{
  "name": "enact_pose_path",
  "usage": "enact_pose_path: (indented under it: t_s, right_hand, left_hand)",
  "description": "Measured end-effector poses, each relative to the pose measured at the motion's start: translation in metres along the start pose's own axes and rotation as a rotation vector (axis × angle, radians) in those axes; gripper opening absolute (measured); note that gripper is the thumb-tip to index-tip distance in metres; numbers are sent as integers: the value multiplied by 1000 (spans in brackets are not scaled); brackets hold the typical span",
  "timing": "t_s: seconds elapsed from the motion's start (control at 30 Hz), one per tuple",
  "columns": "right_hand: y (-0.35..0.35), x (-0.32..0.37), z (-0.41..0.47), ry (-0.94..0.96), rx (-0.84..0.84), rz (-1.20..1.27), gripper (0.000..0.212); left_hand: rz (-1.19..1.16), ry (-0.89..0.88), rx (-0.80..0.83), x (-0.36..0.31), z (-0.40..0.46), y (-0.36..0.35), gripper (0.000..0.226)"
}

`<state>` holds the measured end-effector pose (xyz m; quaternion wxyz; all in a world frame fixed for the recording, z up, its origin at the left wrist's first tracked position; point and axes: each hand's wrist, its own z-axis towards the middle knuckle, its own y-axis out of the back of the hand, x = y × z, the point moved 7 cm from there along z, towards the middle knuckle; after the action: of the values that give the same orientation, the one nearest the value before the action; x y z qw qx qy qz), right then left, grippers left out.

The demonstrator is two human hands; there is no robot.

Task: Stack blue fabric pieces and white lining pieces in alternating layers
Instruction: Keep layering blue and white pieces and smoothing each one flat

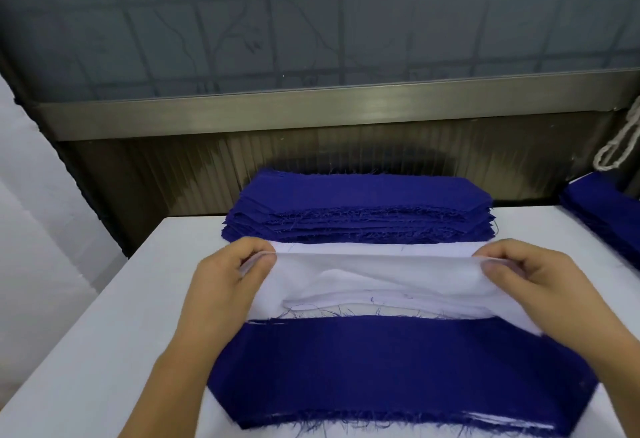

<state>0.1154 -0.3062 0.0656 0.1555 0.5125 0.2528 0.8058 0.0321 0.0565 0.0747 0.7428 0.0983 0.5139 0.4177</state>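
Both of my hands are at work on one thin white lining piece (374, 282): my left hand (225, 275) pinches its far left corner between thumb and curled fingers (258, 261), and my right hand (530, 275) pinches the far right corner the same way. Between them the cloth is lifted a little off what lies under it and sags in soft folds along its middle, its far edge pulled fairly straight.

Under the lining and nearer to me lies a dark blue woven fabric piece with clipped corners and frayed edges (398, 368), the top of the near stack; a sliver of white shows under its near right edge, so I judge some layers are already alternated there. Beyond my fingers, well apart from that stack, stands a tall pile of the same dark blue fabric pieces (360, 209), and another blue pile (602, 209) sits at the far right edge of the white-covered counter (104, 316). A looped pale cord (620, 147) hangs above that right pile.

I judge the step in hand is placing a white layer on the blue one. Next I need to draw the lining towards me, keep it taut, square its corners to the blue piece's outline, lay it flat without wrinkles, then let go.
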Motion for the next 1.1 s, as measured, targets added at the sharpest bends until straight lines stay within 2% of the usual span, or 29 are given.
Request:
enact_pose_path:
  t_s: [0.07, 0.13, 0.17, 0.23, 0.33, 0.4, 0.43, 0.57, 0.63, 0.7, 0.8, 0.87, 0.9, 0.93, 1.0, 1.03, 1.1]
  right_hand:
    - [-4, -10, -4, -144, 217, 189, 17]
    - [-14, -22, -12, -329, 431, 299, 16]
    - [-16, -28, -14, -382, 481, 290, 16]
    - [-18, -35, -14, -420, 486, 186, 14]
    - [-23, -41, -15, -421, 489, -1, 18]
    - [-23, -39, -13, -388, 451, -73, 21]
    - [-20, -35, -10, -351, 391, -88, 19]
    - [11, -2, -10, -79, -79, -93, 19]
    - [22, 9, -26, 91, -237, -148, 18]
    - [21, 11, -43, 235, -230, -224, 14]
    - [2, 3, -63, 432, -48, -353, 21]
    - [-9, -6, -69, 444, 62, -411, 24]
    - [-12, -8, -70, 417, 101, -436, 17]
    - [-14, -13, -71, 379, 131, -446, 18]
    - [-15, -20, -71, 288, 168, -435, 46]
    - [-13, -21, -70, 248, 174, -433, 51]
    - [-13, -15, -71, 268, 169, -424, 45]
  left_hand:
    - [-64, 60, 146, 4, -3, 3, 7]
    - [-138, 189, 431, 14, -11, -9, 8]
    - [-147, 251, 559, 19, -16, -16, 8]
    - [-68, 304, 684, 31, -23, -25, 9]
    - [52, 288, 753, 43, -27, -33, 10]
    - [63, 272, 768, 43, -27, -35, 8]
    - [54, 248, 702, 40, -23, -33, 9]
    - [-65, 27, 164, 7, -7, 2, 15]
    - [-80, -113, 103, -8, -12, 14, 9]
    - [-74, -170, 195, -9, -24, 15, 9]
    - [21, -170, 469, 6, -49, -3, 28]
    - [83, -108, 616, 18, -60, -15, 29]
    - [106, -79, 661, 22, -63, -18, 27]
    - [123, -62, 687, 24, -63, -20, 26]
    - [124, -46, 714, 25, -63, -23, 28]
    - [109, -42, 724, 24, -63, -23, 28]
    - [89, -39, 744, 22, -65, -23, 27]
